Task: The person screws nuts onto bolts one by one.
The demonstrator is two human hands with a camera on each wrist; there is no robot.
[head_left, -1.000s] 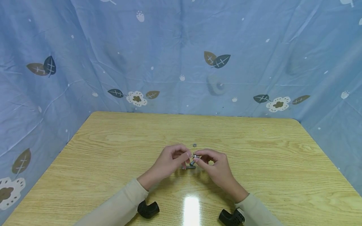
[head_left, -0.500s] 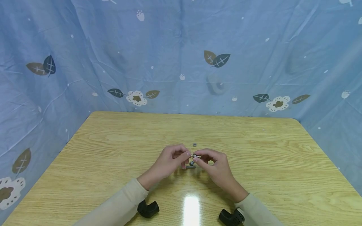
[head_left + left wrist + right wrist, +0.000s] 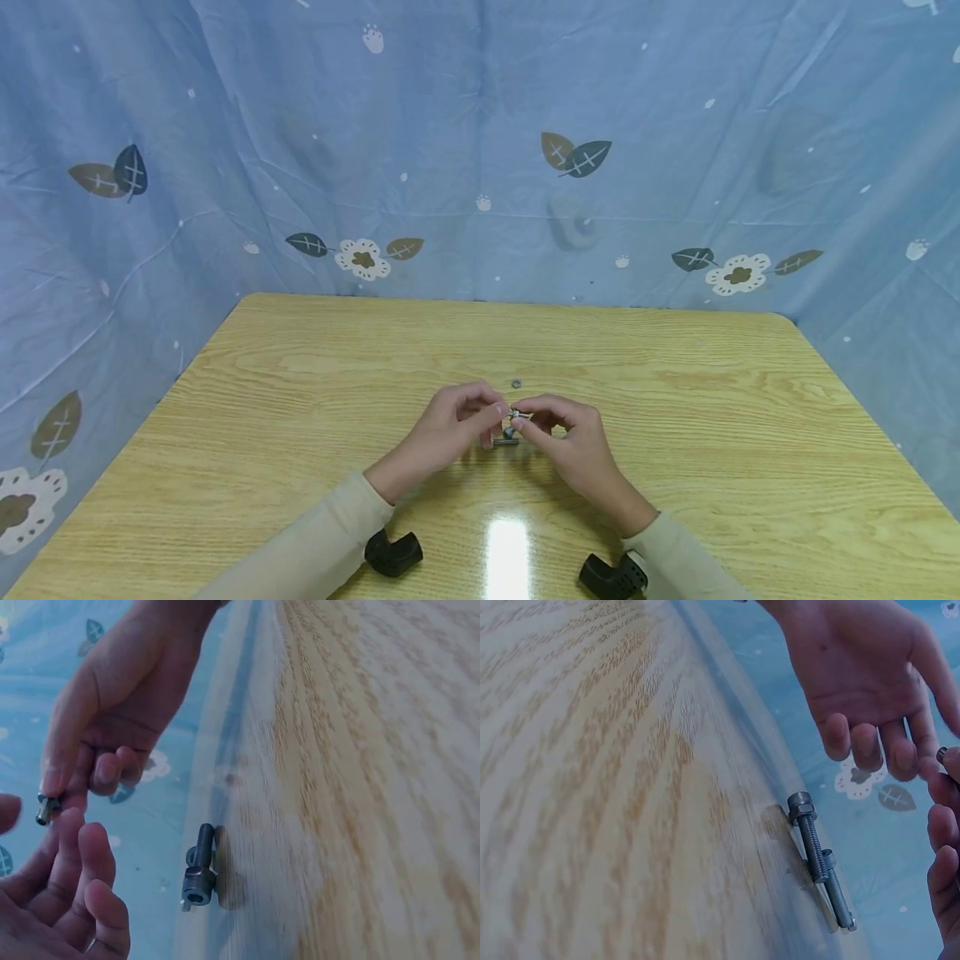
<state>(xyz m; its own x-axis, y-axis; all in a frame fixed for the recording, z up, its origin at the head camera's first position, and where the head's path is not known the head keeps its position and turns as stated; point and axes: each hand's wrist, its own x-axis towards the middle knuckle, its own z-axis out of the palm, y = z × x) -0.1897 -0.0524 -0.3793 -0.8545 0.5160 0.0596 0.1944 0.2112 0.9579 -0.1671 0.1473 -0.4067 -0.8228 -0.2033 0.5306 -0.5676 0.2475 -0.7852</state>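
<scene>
Between the fingertips of both hands, above the table, is a small silver bolt (image 3: 517, 413). My right hand (image 3: 581, 446) pinches it between thumb and forefinger; the left wrist view shows the bolt's end (image 3: 43, 813) sticking out of that pinch. My left hand (image 3: 453, 425) has thumb and forefinger around the bolt's left end, its other fingers loosely curled. Much of the bolt is hidden by fingers. Under the hands lie two larger bolts: a socket-head bolt (image 3: 808, 832) with a nut near its head, and another bolt (image 3: 838, 900) beside it.
A loose hex nut (image 3: 516, 383) lies just beyond the hands on the wood-grain table (image 3: 300, 400). Behind the table hangs a blue patterned curtain (image 3: 465, 150). Black wrist devices (image 3: 393, 554) sit below both forearms, close over the table.
Both hands keep almost the same place and grip on the small bolt, with only slight finger movement. The nut and the larger bolts stay put.
</scene>
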